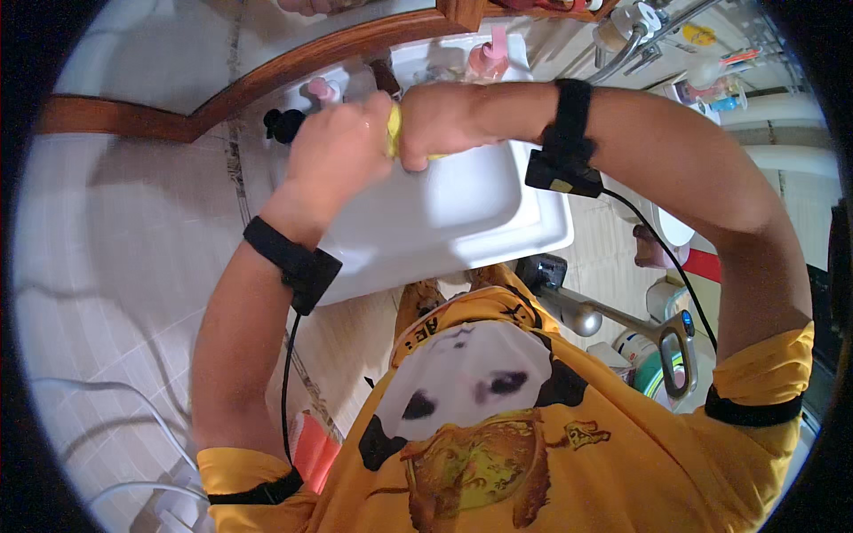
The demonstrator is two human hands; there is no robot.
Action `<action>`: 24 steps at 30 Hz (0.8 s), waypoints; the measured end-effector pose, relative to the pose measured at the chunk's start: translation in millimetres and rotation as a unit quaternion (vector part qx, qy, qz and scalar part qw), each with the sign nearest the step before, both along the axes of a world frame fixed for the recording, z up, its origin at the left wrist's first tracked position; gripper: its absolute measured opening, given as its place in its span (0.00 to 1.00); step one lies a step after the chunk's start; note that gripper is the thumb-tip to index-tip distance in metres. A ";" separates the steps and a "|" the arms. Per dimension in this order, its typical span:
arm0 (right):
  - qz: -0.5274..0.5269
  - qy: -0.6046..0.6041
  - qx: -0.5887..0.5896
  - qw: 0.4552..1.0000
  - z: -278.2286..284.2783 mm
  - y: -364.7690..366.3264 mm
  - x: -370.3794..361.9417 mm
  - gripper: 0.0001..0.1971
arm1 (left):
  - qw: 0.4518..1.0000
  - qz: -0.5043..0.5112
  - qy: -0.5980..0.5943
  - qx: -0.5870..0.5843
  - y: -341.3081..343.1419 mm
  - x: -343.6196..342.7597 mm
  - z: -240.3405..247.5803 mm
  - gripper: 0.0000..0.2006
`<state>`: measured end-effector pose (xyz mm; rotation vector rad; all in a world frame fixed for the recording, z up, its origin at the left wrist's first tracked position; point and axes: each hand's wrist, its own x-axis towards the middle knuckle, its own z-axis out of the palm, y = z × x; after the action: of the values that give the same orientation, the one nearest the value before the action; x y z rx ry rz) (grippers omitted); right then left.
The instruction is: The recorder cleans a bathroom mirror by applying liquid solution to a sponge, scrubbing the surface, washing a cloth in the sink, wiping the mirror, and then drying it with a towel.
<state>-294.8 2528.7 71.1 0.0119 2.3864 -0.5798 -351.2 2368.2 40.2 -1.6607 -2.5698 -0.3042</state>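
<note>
Over the white sink (426,240), my left hand (342,142) and my right hand (435,124) are side by side, both closed in fists around a yellow cloth (394,131). Only a narrow strip of the cloth shows between the fists, with a small edge below the right one; the rest is hidden in the fingers. The dark faucet (384,78) stands just behind my hands, partly covered by them.
A pink pump bottle (488,60) stands on the sink's back right, a smaller pink-topped bottle (323,90) at the back left, beside a black object (284,125). A wood-framed mirror (311,62) borders the back. A grey-handled appliance (613,311) stands right of my body.
</note>
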 end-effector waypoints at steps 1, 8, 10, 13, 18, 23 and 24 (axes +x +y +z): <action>-0.002 -0.008 -0.004 1.000 -13.3 -1.4 2.8 0.12 | 0.994 0.031 -0.064 -0.077 2.7 3.8 -8.0 0.13; 0.178 0.175 0.110 0.962 -86.9 -0.8 18.1 0.11 | 0.912 0.072 -0.388 -0.111 2.2 19.6 -96.9 0.11; 0.222 0.245 0.072 0.941 -143.8 -3.0 21.1 0.11 | 0.881 0.042 -0.468 0.051 -19.0 40.4 -137.4 0.07; 0.220 0.315 0.033 0.923 -158.6 12.0 55.0 0.06 | 0.755 0.116 -0.637 -0.108 -3.3 62.5 -132.0 0.06; 0.240 0.200 0.088 0.946 -134.3 -9.5 48.8 0.07 | 0.813 0.101 -0.567 -0.090 -18.9 57.5 -119.3 0.11; 0.138 0.217 0.032 0.966 -83.8 -6.8 49.1 0.16 | 0.923 0.072 -0.371 -0.067 -26.1 50.5 -82.9 0.18; 0.126 0.217 0.000 0.968 -72.1 -3.1 50.3 0.18 | 0.932 0.103 -0.344 -0.044 -26.7 51.3 -69.4 0.22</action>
<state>-244.5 2525.6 -1.0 -0.4565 2.7489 -0.4966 -299.9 2341.5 -29.2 -1.4724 -3.2560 -0.9101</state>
